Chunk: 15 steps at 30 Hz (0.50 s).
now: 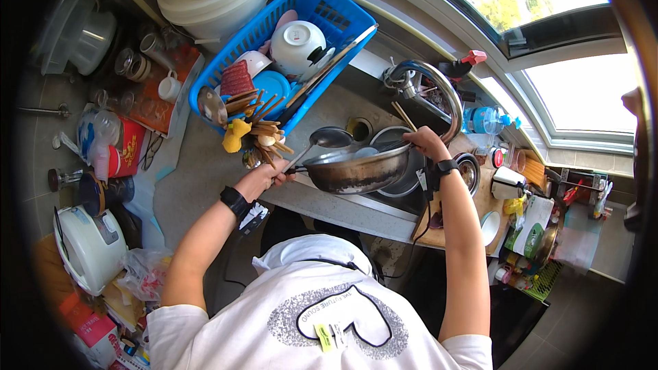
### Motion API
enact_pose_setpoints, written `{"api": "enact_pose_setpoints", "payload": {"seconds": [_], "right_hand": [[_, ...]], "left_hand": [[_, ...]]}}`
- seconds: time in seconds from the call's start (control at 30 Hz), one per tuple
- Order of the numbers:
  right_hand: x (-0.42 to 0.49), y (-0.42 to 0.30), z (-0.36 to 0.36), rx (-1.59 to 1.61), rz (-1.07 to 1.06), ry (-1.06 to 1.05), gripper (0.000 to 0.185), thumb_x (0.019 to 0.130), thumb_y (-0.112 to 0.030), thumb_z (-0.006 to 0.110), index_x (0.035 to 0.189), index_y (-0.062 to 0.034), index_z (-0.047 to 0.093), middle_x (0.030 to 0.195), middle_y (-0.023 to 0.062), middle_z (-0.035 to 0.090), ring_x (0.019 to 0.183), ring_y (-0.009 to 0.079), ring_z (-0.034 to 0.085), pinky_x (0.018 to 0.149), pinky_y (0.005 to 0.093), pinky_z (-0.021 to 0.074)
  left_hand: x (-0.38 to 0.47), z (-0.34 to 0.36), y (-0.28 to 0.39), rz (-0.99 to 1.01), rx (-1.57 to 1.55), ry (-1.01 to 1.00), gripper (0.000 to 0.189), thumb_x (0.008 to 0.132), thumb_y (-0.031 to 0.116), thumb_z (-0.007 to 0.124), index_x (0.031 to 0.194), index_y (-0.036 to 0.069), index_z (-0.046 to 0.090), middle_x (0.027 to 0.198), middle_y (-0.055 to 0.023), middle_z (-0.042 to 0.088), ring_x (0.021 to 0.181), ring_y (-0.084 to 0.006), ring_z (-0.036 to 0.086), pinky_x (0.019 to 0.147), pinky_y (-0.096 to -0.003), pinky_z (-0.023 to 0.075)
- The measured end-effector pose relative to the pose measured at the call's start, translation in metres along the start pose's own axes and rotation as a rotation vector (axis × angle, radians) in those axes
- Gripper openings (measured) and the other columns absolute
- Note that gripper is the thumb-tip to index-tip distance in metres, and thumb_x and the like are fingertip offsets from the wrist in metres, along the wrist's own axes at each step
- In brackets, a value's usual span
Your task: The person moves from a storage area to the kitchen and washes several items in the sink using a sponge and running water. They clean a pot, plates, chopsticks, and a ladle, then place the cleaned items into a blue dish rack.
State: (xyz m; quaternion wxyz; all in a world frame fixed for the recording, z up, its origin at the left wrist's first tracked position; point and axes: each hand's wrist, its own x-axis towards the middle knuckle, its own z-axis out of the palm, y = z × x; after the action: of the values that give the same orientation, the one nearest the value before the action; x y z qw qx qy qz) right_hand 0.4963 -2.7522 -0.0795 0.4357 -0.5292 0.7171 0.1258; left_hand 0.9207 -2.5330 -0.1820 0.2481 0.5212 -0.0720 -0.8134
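A metal frying pan (360, 169) with a scorched outer side is held tilted over the front of the sink. My left hand (270, 180) closes around its handle and the handle of a metal ladle (331, 137), whose bowl hangs beyond the pan. My right hand (429, 144) is at the pan's right rim, with a pair of chopsticks (404, 116) jutting from it. Inside the pan lie a pale round piece (366, 152) and a dark utensil, both partly hidden. Below and behind the pan, a round metal vessel (396, 136) sits in the sink.
A blue plastic basket (205, 74) with bowls, spoons and utensils stands at the sink's left. The curved faucet (452, 92) rises beside my right hand. Farther right are a wooden cutting board (429, 221) and a bowl (491, 226). A white rice cooker (92, 246) stands far left.
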Motion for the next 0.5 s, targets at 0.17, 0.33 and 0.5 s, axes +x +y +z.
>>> {"api": "enact_pose_setpoints", "payload": {"seconds": [0.17,0.33,0.5], "right_hand": [[-0.003,0.035,0.049,0.3,-0.109,0.144,0.037,0.076,-0.03,0.076,0.091,0.0033,0.072,0.073,0.0056,0.066,0.064,0.0135,0.06,0.058,0.0291,0.048],[0.032,0.064,0.1,0.387,-0.229,0.253,0.049,0.082,-0.035,0.073,0.118,-0.0011,0.066,0.087,0.0079,0.071,0.078,0.0146,0.064,0.074,0.0296,0.0506],[0.068,0.078,0.122,0.562,-0.355,0.245,0.053,0.084,-0.036,0.07,0.124,-0.0024,0.06,0.094,0.0109,0.07,0.084,0.0199,0.067,0.079,0.0327,0.05]], "left_hand": [[0.002,0.031,0.019,0.086,0.243,0.321,0.025,0.093,0.013,0.046,0.114,0.006,0.056,0.069,-0.0117,0.063,0.04,-0.0058,0.039,0.036,-0.0224,0.0261],[0.015,0.051,0.03,0.182,0.411,0.505,0.041,0.089,0.004,0.049,0.13,0.006,0.045,0.069,-0.0134,0.063,0.041,-0.0103,0.046,0.036,-0.0264,0.0305],[0.046,0.057,0.041,0.151,0.597,0.568,0.057,0.09,0.004,0.047,0.144,0.014,0.034,0.069,-0.0063,0.055,0.044,-0.0111,0.045,0.037,-0.0252,0.032]]}}
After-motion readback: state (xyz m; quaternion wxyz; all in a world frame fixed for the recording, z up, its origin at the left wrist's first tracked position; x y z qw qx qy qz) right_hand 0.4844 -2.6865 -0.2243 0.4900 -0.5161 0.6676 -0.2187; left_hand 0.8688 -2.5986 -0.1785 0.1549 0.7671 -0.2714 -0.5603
